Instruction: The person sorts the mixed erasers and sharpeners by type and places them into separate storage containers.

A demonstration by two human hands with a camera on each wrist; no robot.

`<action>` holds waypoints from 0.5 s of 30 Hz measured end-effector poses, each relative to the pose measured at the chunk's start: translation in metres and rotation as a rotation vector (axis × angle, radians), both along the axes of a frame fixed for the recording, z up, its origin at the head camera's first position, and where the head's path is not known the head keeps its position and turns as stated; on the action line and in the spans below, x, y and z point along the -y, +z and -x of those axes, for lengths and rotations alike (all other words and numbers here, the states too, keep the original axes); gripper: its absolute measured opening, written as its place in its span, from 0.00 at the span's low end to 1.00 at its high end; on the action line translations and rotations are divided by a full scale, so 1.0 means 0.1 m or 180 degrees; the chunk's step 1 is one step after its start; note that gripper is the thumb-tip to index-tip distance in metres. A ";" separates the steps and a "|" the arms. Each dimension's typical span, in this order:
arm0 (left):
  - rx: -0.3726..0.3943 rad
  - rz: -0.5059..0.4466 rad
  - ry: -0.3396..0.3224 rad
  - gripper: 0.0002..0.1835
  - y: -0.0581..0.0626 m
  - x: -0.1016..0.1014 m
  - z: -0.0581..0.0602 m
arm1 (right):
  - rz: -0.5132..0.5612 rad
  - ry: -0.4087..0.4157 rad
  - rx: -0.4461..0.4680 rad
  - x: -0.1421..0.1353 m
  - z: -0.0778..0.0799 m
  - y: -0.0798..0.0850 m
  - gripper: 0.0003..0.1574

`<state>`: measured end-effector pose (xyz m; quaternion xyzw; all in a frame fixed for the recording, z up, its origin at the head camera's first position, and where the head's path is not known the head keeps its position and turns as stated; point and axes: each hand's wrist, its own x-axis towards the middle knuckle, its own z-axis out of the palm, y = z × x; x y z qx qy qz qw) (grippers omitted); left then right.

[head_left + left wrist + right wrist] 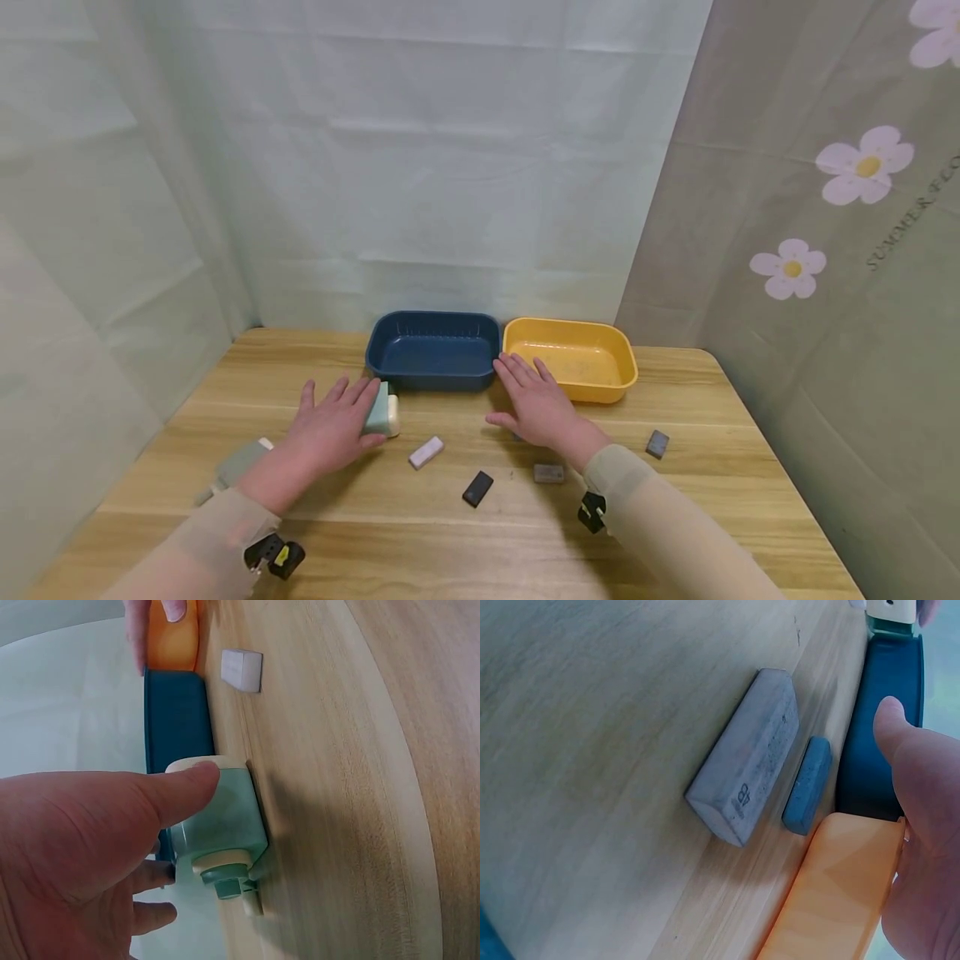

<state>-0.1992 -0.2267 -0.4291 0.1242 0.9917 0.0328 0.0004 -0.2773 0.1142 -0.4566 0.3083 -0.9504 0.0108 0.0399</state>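
Observation:
Over a green and cream box-shaped thing, perhaps a crank pencil sharpener point(225, 817), is my left hand point(330, 429), its fingers spread and straight. The thumb overlaps the box's cream end in the left wrist view; whether it touches is hard to tell. My right hand point(536, 408) reaches to where a blue bin point(432, 383) and a yellow bin point(600, 392) meet, fingers extended. Below that hand lie a blue eraser point(808, 786), mostly covered in the head view, and a grey eraser point(746, 754). I see nothing gripped in the right hand.
A white eraser point(426, 452) and a black eraser point(477, 489) lie mid-table. A dark grey block point(657, 444) is at the right. Another grey-green thing point(240, 465) sits behind the left wrist. Curtains point(450, 167) hang behind the bins.

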 end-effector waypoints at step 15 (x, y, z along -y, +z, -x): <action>-0.0020 0.0067 -0.0061 0.51 0.02 -0.01 0.00 | -0.0063 0.0003 -0.0042 -0.01 0.00 -0.01 0.61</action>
